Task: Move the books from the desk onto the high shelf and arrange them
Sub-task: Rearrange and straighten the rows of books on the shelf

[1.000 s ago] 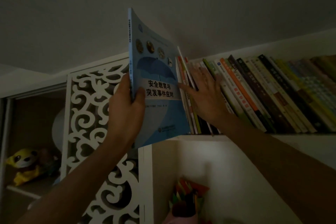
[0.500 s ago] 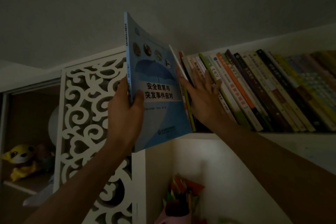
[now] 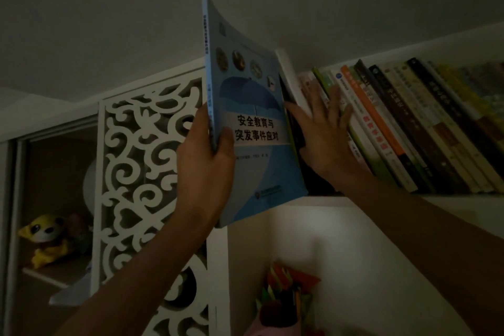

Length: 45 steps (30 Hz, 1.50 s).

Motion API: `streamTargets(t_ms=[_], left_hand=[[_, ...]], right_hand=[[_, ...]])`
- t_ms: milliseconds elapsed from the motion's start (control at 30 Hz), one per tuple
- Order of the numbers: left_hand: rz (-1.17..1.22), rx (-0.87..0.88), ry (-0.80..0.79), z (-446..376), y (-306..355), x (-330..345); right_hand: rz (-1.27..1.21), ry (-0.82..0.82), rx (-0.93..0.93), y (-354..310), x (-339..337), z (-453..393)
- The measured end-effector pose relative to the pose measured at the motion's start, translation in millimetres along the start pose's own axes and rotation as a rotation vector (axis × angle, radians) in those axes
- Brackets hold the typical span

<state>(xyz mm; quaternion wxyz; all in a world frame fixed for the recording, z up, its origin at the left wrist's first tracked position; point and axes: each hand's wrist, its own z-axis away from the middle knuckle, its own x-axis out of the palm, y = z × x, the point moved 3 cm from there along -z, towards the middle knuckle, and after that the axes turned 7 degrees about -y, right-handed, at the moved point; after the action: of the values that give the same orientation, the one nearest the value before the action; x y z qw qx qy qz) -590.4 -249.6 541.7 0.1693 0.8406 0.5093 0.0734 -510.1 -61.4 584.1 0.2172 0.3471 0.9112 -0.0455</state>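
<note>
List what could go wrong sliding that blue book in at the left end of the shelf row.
1. The blue book is thin and already bowed; held by the left hand at its spine edge only, it may buckle instead of sliding in.
2. The row of books leans left onto the flat right hand; released too early, it could close the gap.
</note>
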Motion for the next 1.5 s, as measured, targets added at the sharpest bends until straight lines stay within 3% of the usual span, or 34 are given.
streamTargets(t_ms=[733,967,1200,1300,1500], left_hand=[[0.099,0.056,-0.002,-0.9,13.5,37.2],[-0.021,0.018,0.033,-12.1,3.2,76.0],[-0.346,-0.078,0.044,-37.0,-34.5,127.2],[-0.543,0.017,0.086,-47.4,-54.0,143.2],[-0.597,0.026,0.031,-56.4,-74.9,167.3]], right_hand=[[0.102,0.017,-0.018,38.4,-10.0,0.0],[0.067,0.032,0.018,43.6,-13.1,-4.4],[0.118,0.041,0.023,40.5,-12.1,-3.5],[0.132,0.054,0.039,38.1,-7.2,-7.2],[0.222,0.103,0.018,29.4,4.6,-10.8]])
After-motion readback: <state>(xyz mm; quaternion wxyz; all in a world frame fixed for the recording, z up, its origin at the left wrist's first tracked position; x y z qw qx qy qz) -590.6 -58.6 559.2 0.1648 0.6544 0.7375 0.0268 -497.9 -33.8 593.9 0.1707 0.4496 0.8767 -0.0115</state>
